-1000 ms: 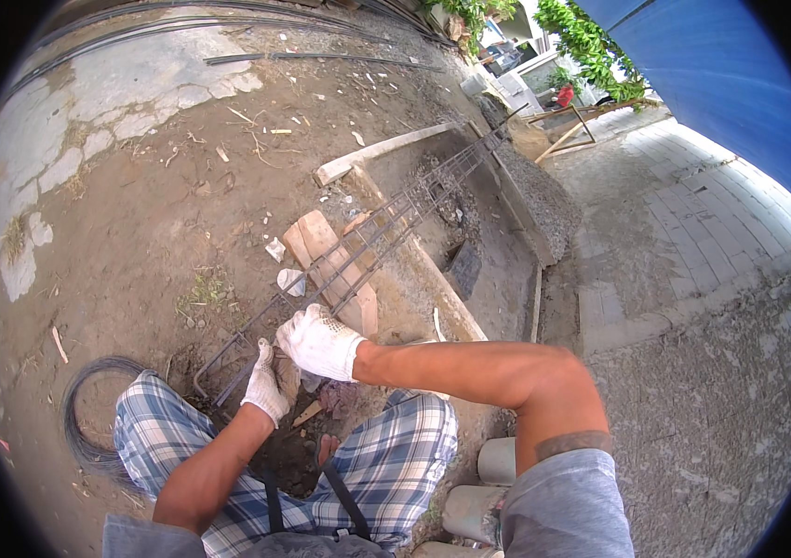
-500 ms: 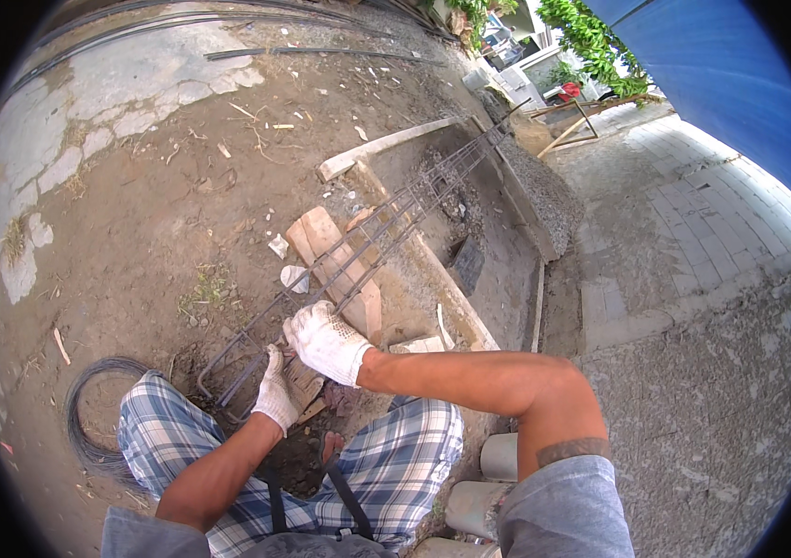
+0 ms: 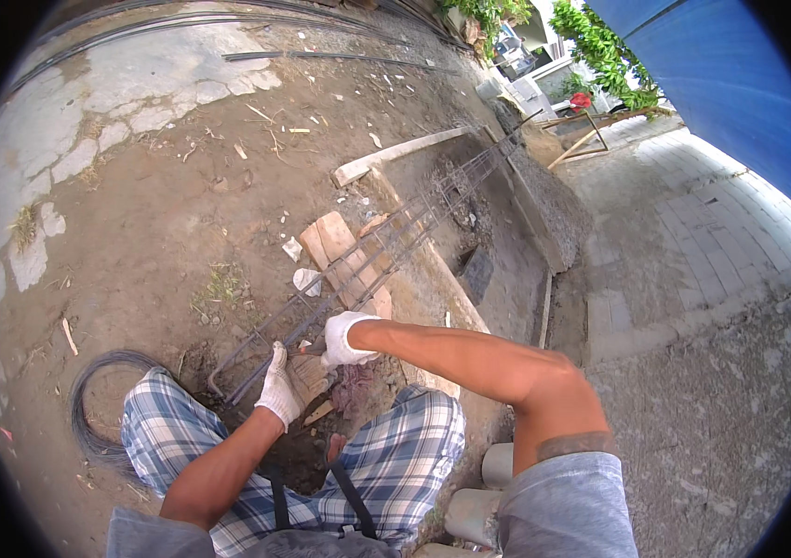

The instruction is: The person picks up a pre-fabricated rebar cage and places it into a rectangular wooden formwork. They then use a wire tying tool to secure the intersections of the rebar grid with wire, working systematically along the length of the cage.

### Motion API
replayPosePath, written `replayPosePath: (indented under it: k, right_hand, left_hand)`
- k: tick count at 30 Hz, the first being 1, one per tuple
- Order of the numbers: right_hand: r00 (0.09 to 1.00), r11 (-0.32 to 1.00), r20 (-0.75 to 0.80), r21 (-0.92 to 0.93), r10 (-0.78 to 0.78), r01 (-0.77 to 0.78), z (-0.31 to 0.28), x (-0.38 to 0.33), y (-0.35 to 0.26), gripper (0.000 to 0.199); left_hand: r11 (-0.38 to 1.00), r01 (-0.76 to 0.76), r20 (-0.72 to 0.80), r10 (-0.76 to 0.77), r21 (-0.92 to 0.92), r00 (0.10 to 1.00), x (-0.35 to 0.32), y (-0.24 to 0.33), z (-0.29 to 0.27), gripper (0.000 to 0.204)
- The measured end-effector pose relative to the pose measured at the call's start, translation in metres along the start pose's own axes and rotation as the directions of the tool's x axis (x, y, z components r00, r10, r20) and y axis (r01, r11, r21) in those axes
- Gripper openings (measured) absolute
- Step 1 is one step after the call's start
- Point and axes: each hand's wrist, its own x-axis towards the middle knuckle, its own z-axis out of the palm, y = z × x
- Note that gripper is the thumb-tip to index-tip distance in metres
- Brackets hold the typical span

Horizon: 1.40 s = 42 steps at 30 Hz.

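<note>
A long rebar cage (image 3: 358,258) with crosswise stirrups slants from near my knees up to the far right. At its near end my left hand (image 3: 282,386), in a white knit glove, grips by a lower bar with its thumb pointing up; its other fingers are partly hidden. My right hand (image 3: 347,339), gloved too, is closed just right of the left one, wrist bent and back of the hand up. Whatever its fingers hold is hidden. Pale wooden boards (image 3: 344,251) lie beneath the cage.
A coil of thin wire (image 3: 88,418) rests on the dirt beside my left knee. Beyond the cage is a concrete-edged pit (image 3: 502,270) with gravel heaped along it. Grey cylinders (image 3: 473,513) stand by my right knee. Long bars (image 3: 321,56) lie at the back.
My right hand has moved right and slightly down, off the cage bars and away from my left thumb. The left hand stays at the cage's near end. The view has shifted slightly.
</note>
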Motion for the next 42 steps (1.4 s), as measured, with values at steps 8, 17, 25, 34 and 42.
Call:
replayPosePath:
  k: [8,17,25,34,42]
  right_hand:
    - [0.982,0.993,0.184,0.096,0.047,-0.065,-0.015,-0.025,-0.013,0.048]
    - [0.742,0.708,-0.483,-0.706,-0.465,-0.015,0.048,-0.024,-0.023,0.026]
    - [0.68,0.656,-0.454,-0.753,-0.575,0.052,0.054,-0.024,-0.012,0.022]
    - [0.919,0.946,-0.297,-0.268,-0.259,0.18,0.041,-0.026,-0.01,0.026]
    - [0.916,0.902,-0.365,-0.431,-0.167,-0.007,0.044,-0.017,-0.03,0.025]
  left_hand:
    - [0.998,-0.01,0.042,0.013,-0.068,0.999,0.022,0.013,-0.022,0.046]
    - [1.0,0.001,0.084,0.002,-0.031,0.996,0.016,0.014,-0.004,0.061]
    - [0.995,0.012,0.108,-0.002,-0.095,0.994,0.026,0.014,-0.011,0.057]
    - [1.0,-0.009,-0.04,0.009,-0.004,0.999,0.026,0.012,-0.028,0.053]
    - [0.999,-0.028,-0.07,0.03,0.025,0.997,0.025,0.01,-0.02,0.056]
